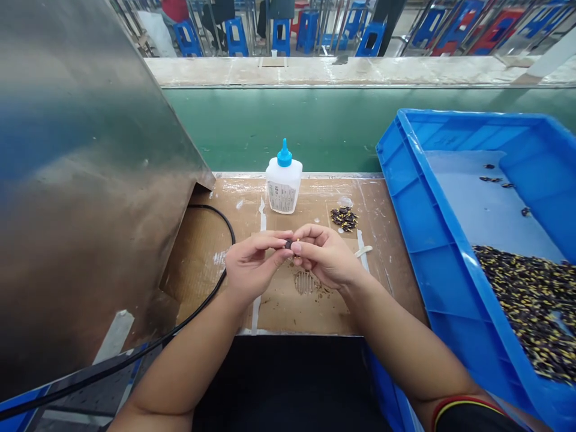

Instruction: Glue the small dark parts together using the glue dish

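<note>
My left hand (254,264) and my right hand (326,255) meet over the cardboard-covered bench. Between the left thumb and fingers is a small dark piece (288,244), its exact kind too small to make out. The right thumb and fingers pinch right against it, with a speck of yellow-orange showing at their tips. A small pile of dark and yellow parts (344,219) lies just beyond my right hand. Past my hands stands a white squeeze bottle (284,186) with a blue nozzle cap. Below the fingers, a round ribbed patch (306,282) marks the cardboard (288,315).
On the right, a large blue crate (405,198) holds many dark and yellow parts (531,300). A metal housing (90,180) rises at the left, with a black cable (229,225) curving beside it. A green conveyor belt (279,114) runs behind. Blue stools (236,36) and people are farther back.
</note>
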`<state>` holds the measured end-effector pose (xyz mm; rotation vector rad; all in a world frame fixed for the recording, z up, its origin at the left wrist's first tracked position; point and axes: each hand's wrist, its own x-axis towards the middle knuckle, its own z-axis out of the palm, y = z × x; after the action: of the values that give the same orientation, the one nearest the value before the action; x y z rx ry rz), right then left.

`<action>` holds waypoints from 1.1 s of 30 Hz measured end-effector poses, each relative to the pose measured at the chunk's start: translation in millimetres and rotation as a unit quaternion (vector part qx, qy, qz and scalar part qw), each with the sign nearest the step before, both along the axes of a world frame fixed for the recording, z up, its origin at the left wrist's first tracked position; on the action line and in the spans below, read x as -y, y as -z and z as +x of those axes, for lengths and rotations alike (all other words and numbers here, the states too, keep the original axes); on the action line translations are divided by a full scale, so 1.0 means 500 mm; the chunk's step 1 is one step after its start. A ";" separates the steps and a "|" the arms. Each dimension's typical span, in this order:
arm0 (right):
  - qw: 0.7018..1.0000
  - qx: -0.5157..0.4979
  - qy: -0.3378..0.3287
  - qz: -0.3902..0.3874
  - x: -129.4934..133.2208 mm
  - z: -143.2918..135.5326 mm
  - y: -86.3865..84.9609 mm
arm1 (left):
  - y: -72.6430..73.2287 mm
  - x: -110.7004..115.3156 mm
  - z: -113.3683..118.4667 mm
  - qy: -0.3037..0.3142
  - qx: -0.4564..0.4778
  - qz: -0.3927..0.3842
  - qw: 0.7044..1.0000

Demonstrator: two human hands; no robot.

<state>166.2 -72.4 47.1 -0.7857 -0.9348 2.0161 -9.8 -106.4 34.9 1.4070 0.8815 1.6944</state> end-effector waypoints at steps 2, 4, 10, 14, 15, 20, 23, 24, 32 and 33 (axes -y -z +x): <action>1.000 0.004 -0.003 0.012 0.001 0.001 0.002 | -0.003 -0.001 0.000 -0.001 0.007 0.000 1.000; 1.000 0.010 0.002 0.030 0.002 0.001 0.002 | -0.002 -0.003 -0.001 0.002 0.022 -0.014 1.000; 0.994 0.007 0.058 0.091 0.007 0.005 -0.007 | 0.011 -0.011 -0.005 0.022 0.130 -0.105 0.986; 0.985 0.027 0.096 0.143 0.014 0.007 -0.001 | 0.007 -0.011 -0.003 0.024 0.152 -0.141 0.978; 0.982 0.035 0.108 0.154 0.016 0.006 0.000 | 0.005 -0.011 -0.002 0.018 0.153 -0.146 0.977; 0.958 0.058 0.175 0.218 0.028 -0.005 -0.010 | 0.000 -0.009 0.001 0.018 0.154 -0.152 0.976; 0.938 0.063 0.195 0.280 0.034 -0.009 -0.016 | -0.003 -0.009 0.002 0.036 0.160 -0.147 0.975; 0.932 0.067 0.194 0.298 0.035 -0.009 -0.016 | -0.006 -0.008 0.003 0.038 0.164 -0.149 0.974; 0.868 0.164 0.189 0.430 0.035 0.006 -0.013 | -0.021 -0.009 0.007 0.042 0.189 -0.177 0.965; 0.856 0.172 0.191 0.449 0.033 0.007 -0.015 | -0.021 -0.009 0.007 0.039 0.189 -0.178 0.965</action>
<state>169.5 -89.0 54.5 -0.7033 -1.5957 0.9116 -6.2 -101.8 45.3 0.8332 0.8473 1.5772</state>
